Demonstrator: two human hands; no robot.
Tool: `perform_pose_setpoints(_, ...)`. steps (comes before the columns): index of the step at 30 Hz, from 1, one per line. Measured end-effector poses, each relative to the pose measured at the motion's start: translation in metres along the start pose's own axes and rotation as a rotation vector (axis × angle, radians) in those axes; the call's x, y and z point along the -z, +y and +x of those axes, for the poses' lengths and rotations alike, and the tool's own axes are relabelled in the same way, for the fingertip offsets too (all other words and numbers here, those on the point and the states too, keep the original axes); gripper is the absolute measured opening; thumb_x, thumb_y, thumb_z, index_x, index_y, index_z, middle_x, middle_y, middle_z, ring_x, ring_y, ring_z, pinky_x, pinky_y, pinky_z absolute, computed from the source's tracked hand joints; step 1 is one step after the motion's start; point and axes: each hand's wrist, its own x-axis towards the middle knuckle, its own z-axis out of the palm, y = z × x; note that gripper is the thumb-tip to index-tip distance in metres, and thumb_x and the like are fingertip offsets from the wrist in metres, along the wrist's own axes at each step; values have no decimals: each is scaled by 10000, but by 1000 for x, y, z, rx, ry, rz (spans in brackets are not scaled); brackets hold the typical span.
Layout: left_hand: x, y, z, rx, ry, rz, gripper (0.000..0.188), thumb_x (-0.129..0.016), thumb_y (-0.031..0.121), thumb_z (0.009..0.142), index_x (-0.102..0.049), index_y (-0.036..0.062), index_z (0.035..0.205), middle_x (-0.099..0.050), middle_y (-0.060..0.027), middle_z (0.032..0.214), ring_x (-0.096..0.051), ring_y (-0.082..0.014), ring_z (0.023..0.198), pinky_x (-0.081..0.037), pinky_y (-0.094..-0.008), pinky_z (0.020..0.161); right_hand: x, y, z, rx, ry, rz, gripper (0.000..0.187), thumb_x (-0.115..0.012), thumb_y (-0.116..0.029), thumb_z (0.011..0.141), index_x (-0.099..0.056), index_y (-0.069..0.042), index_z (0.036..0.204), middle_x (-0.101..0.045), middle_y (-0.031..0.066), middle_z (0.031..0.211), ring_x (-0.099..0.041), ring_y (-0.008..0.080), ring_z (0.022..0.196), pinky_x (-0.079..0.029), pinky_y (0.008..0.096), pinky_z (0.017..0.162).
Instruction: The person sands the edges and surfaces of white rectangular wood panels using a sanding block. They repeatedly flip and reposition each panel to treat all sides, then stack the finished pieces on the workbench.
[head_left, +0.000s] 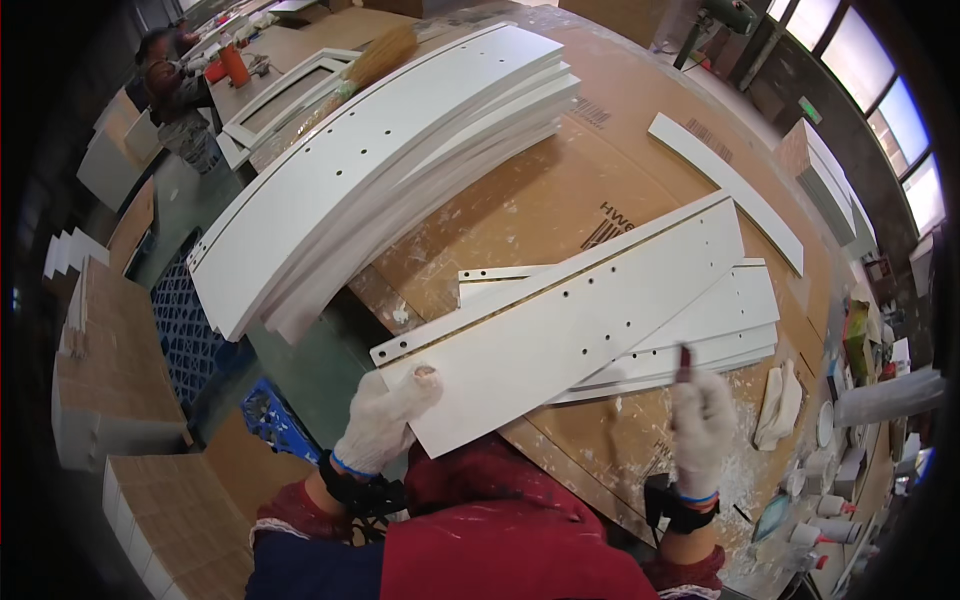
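My left hand [385, 415], in a white knit glove, grips the near left end of a long white drilled panel [560, 320], thumb on top. A brown-lined groove runs along the panel's far edge, and several dark holes dot its face. It lies aslant over a small stack of similar white panels [700, 325]. My right hand [703, 430], also gloved, is closed around a short dark red stick-like thing [685, 362] that points up; its exact kind cannot be made out. This hand is apart from the panel, near the stack's right end.
A tall stack of white panels [350, 160] stands at the far left of the cardboard-covered table [480, 230], a straw brush [385, 55] behind it. A narrow white strip [730, 190] lies at the right, above a crumpled glove [778, 405]. A co-worker [175, 90] stands far left.
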Motion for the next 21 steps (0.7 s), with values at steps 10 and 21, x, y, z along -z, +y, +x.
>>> perform_pose_setpoints(10, 6, -26, -15, 71, 128, -45, 388, -616, 143, 953, -531, -55, 1275, -645, -120, 1150, -668, -216, 1029, -590, -379, 851, -88, -44, 15, 473, -720, -438, 211, -493, -153, 942, -541, -47, 1117, -623, 138, 988, -690, 297, 769, -558, 417, 618)
perform_pose_setpoints(21, 37, -45, -27, 59, 279, 1, 482, -658, 134, 930, -465, -34, 1338, -626, -139, 1137, -671, -251, 991, -607, -402, 836, 118, 160, 123, -224, 227, -856, 205, -535, -299, 971, -580, -100, 981, -681, 189, 884, -660, 428, 783, -526, 523, 698)
